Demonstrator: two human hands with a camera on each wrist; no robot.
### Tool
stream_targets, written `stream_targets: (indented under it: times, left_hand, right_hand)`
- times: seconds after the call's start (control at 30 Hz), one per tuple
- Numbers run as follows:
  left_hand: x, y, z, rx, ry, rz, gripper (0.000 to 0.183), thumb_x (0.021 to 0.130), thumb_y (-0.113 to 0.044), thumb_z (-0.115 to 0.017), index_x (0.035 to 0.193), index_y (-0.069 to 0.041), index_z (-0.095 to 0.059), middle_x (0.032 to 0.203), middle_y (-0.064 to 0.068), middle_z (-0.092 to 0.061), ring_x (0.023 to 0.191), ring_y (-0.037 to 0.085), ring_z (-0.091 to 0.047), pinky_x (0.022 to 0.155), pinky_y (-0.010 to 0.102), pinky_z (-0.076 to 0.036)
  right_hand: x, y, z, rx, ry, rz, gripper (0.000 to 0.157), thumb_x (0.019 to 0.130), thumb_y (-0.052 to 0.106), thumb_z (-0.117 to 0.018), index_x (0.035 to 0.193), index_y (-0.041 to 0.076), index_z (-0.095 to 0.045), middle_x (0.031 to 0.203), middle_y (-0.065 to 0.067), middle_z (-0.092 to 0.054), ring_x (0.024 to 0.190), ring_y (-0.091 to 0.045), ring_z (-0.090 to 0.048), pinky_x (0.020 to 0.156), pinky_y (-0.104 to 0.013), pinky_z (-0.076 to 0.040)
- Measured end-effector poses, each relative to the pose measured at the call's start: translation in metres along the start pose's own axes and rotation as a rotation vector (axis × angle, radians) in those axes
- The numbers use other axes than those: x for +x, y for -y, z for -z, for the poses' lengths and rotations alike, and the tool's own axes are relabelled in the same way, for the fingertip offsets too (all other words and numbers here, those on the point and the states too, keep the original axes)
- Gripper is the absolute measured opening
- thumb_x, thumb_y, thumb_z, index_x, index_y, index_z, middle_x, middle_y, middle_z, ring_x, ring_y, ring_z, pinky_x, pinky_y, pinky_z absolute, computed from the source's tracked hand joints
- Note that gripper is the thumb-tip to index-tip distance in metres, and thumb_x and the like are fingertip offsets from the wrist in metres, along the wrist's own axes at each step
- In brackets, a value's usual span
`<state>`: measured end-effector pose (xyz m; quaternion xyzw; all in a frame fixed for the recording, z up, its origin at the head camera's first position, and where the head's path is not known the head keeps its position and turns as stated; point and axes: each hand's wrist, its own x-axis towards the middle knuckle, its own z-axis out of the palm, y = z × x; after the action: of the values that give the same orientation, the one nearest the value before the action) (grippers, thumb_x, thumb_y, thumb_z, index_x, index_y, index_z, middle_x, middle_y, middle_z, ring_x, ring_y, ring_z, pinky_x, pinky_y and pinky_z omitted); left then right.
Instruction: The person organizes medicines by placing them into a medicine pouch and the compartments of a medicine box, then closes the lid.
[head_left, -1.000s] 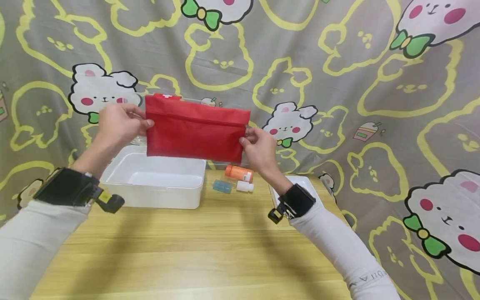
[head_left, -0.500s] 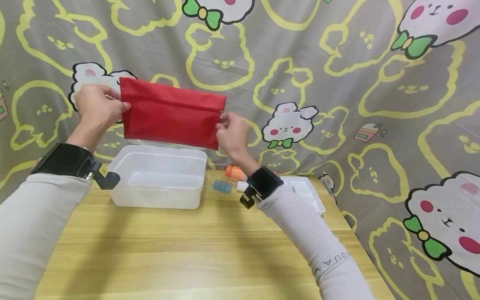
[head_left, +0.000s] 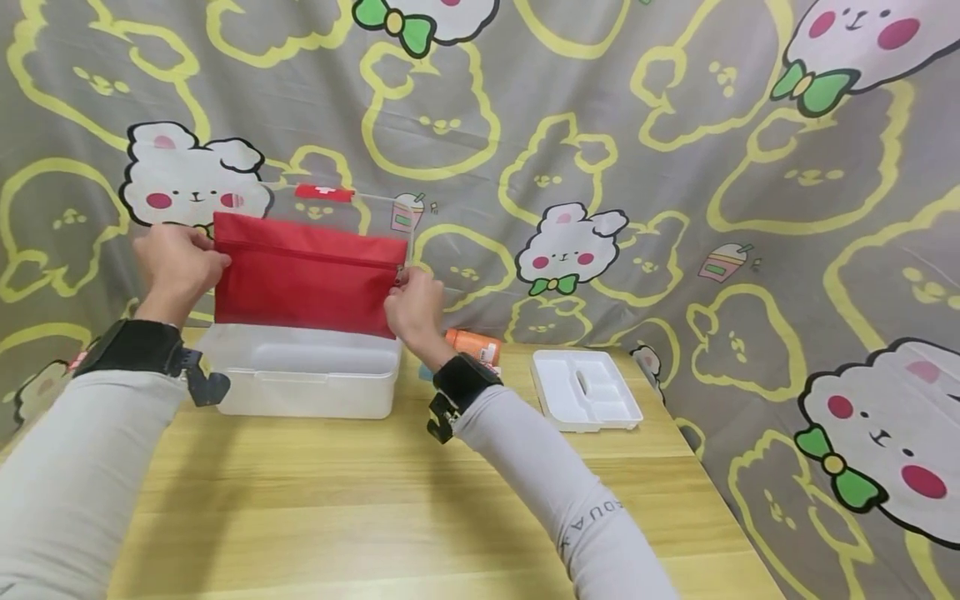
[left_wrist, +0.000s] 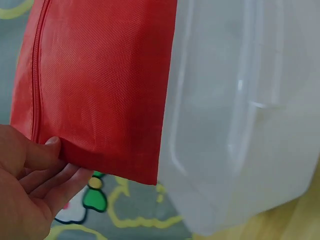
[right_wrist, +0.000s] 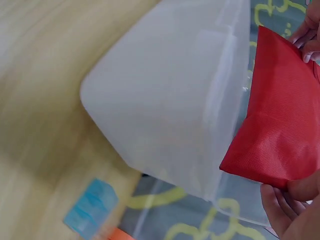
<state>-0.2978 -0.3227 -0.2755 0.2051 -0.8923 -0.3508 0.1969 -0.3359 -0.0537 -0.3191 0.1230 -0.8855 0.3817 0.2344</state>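
Observation:
A flat red zippered pouch (head_left: 307,275) hangs upright between both hands, just above the open white plastic box (head_left: 307,392). My left hand (head_left: 174,265) pinches the pouch's left end between thumb and fingers. At the other end, my right hand (head_left: 417,307) pinches the edge close to the zipper pull. In the left wrist view the zipper runs lengthwise along the red pouch (left_wrist: 105,90), with the thumb of the left hand (left_wrist: 35,185) on its front. Part of the box's opening is hidden behind the pouch.
Behind the box stands its raised clear lid with a red latch (head_left: 324,192) bearing a white cross. An orange bottle (head_left: 472,345) lies right of the box, beside a blue item (right_wrist: 91,207). A white divided tray (head_left: 585,388) sits farther right on the wooden table (head_left: 420,500).
Both hands have carried the pouch left, then lowered it toward the box. The lid's red latch and the whole divided tray now show.

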Motion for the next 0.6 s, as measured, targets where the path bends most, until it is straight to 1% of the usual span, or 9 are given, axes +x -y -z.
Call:
stream_targets:
  times: [0.13, 0.23, 0.27, 0.33, 0.4, 0.47, 0.53, 0.6]
  left_hand:
    - [-0.003, 0.013, -0.008, 0.020, -0.004, 0.005, 0.040, 0.098, -0.017, -0.057, 0.121, 0.015, -0.062, 0.121, 0.039, -0.059, 0.126, 0.054, -0.041, 0.082, 0.056, -0.053]
    - [-0.005, 0.020, -0.013, 0.023, 0.006, 0.016, 0.040, 0.096, -0.014, -0.056, 0.121, 0.016, -0.063, 0.119, 0.039, -0.061, 0.114, 0.055, -0.049, 0.086, 0.059, -0.054]
    - [-0.006, 0.022, -0.015, 0.021, 0.010, 0.018, 0.038, 0.095, -0.013, -0.055, 0.119, 0.016, -0.064, 0.117, 0.039, -0.062, 0.111, 0.054, -0.050, 0.083, 0.058, -0.055]
    - [-0.008, 0.027, -0.018, 0.027, 0.014, 0.018, 0.036, 0.094, -0.011, -0.054, 0.115, 0.017, -0.065, 0.114, 0.039, -0.063, 0.106, 0.053, -0.050, 0.073, 0.053, -0.055]
    - [-0.009, 0.031, -0.021, 0.032, 0.024, 0.027, 0.034, 0.093, -0.009, -0.054, 0.111, 0.017, -0.066, 0.111, 0.039, -0.064, 0.104, 0.053, -0.051, 0.067, 0.048, -0.054]
    - [-0.010, 0.033, -0.022, 0.061, 0.024, 0.025, 0.030, 0.091, -0.008, -0.055, 0.104, 0.017, -0.066, 0.104, 0.038, -0.065, 0.100, 0.052, -0.052, 0.059, 0.043, -0.049]
    - [-0.011, 0.033, -0.023, 0.086, 0.022, 0.021, 0.029, 0.091, -0.007, -0.055, 0.101, 0.017, -0.067, 0.100, 0.037, -0.066, 0.098, 0.052, -0.055, 0.057, 0.040, -0.048]
    - [-0.012, 0.033, -0.023, 0.108, 0.012, 0.013, 0.026, 0.089, -0.006, -0.055, 0.094, 0.017, -0.067, 0.093, 0.036, -0.067, 0.093, 0.052, -0.057, 0.053, 0.038, -0.046]
  right_hand:
    - [-0.009, -0.005, -0.010, 0.018, 0.039, -0.017, 0.010, 0.086, 0.002, -0.064, 0.078, 0.005, -0.070, 0.072, -0.004, -0.070, 0.076, -0.023, -0.067, 0.057, -0.023, -0.045]
    - [-0.013, -0.010, -0.014, 0.030, 0.061, -0.004, 0.017, 0.083, -0.001, -0.063, 0.067, 0.004, -0.066, 0.064, -0.004, -0.064, 0.069, -0.022, -0.063, 0.053, -0.021, -0.039]
    - [-0.014, -0.012, -0.016, 0.028, 0.065, 0.008, 0.019, 0.082, -0.003, -0.063, 0.064, 0.003, -0.063, 0.060, -0.004, -0.060, 0.066, -0.022, -0.061, 0.051, -0.021, -0.037]
    - [-0.016, -0.014, -0.018, 0.005, 0.079, 0.033, 0.023, 0.079, -0.004, -0.062, 0.058, 0.004, -0.057, 0.054, -0.001, -0.051, 0.060, -0.020, -0.055, 0.049, -0.021, -0.031]
    - [-0.018, -0.016, -0.020, -0.012, 0.098, 0.042, 0.030, 0.077, -0.005, -0.061, 0.052, 0.007, -0.049, 0.050, 0.002, -0.041, 0.054, -0.015, -0.046, 0.046, -0.022, -0.027]
    - [-0.021, -0.017, -0.022, -0.038, 0.112, 0.040, 0.036, 0.076, -0.005, -0.063, 0.050, 0.010, -0.043, 0.049, 0.005, -0.033, 0.052, -0.012, -0.038, 0.045, -0.022, -0.023]
    - [-0.022, -0.016, -0.023, -0.055, 0.123, 0.026, 0.040, 0.076, -0.004, -0.063, 0.050, 0.013, -0.038, 0.050, 0.006, -0.030, 0.053, -0.011, -0.034, 0.044, -0.022, -0.022]
    - [-0.024, -0.015, -0.025, -0.068, 0.128, 0.006, 0.042, 0.077, -0.002, -0.065, 0.050, 0.014, -0.038, 0.049, 0.007, -0.031, 0.055, -0.011, -0.036, 0.044, -0.022, -0.023]
